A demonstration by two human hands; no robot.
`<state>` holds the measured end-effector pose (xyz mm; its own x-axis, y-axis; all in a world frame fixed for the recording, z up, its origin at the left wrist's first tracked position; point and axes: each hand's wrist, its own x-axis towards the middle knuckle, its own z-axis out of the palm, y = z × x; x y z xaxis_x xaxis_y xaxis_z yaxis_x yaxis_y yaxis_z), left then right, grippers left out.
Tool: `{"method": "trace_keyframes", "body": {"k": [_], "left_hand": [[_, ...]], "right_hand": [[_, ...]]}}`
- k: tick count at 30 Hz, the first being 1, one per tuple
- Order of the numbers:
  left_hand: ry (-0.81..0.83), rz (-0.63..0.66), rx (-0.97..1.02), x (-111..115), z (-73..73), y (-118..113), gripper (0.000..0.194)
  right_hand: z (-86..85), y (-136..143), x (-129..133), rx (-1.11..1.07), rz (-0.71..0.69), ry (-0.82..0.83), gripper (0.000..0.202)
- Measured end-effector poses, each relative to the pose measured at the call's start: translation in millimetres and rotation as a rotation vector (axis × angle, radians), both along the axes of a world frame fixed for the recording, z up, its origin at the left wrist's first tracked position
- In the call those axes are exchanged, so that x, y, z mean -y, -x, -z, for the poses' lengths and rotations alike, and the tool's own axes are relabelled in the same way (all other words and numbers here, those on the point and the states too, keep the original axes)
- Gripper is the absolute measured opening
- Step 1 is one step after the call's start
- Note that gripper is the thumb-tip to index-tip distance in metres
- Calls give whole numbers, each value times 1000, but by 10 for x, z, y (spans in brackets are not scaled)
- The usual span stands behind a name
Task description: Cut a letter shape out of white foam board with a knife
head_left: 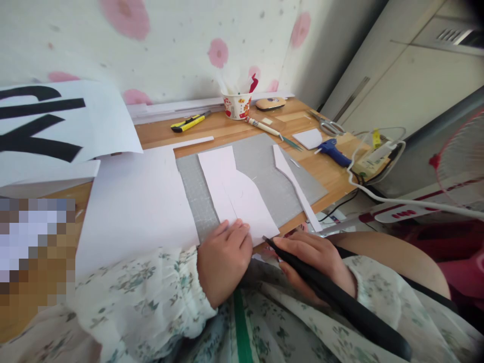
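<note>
My left hand (226,257) presses down on the near end of a white board piece (238,194) with a curved right edge. Its fingers lie on the board, slightly bent. Thin lines are marked on this piece, and under it is a grey cutting mat (264,161). A long black tool (336,297) with a short narrow tip is gripped in my right hand (315,257). The tip is close to the piece's near right corner; whether it touches is unclear. A narrow curved white offcut (297,189) rests on the mat's right side, its near end past the table edge.
A large white sheet (139,201) covers the left side. Further back are a yellow utility knife (191,122), a paper cup (237,106), a pen-like tool (262,126), scissors (328,124) and a blue glue gun (335,152). White cables (378,194) hang near a power strip (376,159).
</note>
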<state>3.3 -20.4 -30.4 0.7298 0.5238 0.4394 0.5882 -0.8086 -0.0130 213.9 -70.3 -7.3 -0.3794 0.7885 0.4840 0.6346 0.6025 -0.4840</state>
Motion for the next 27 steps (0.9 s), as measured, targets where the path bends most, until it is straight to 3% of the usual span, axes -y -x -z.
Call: {"method": "trace_keyframes", "body": {"k": [4,7,10,13,17,22,27], "left_hand": [[54,2,15,2,15,-3,18],[134,20,78,-10,4,24,17],[210,-11,235,-70,-60,102,16],[215,-156,358,-191,-134,212,15],[254,-294,229,-324,-137,298,29],[273,-196,80,-248,-120,252,31],[261,-53,30,-106,-164,206,13]], "right_hand": [[-143,-144,48,3,34,18,30],[-195,-210,23,-105,174,83,27],[-104,-177,-85,-223,318,183,37],[47,-105,-228,-215,309,272,47],[162,-11,-368,-158,303,333,47],[197,140,-491,-279,269,314,37],[198,265,-581,-492,273,297,41]]}}
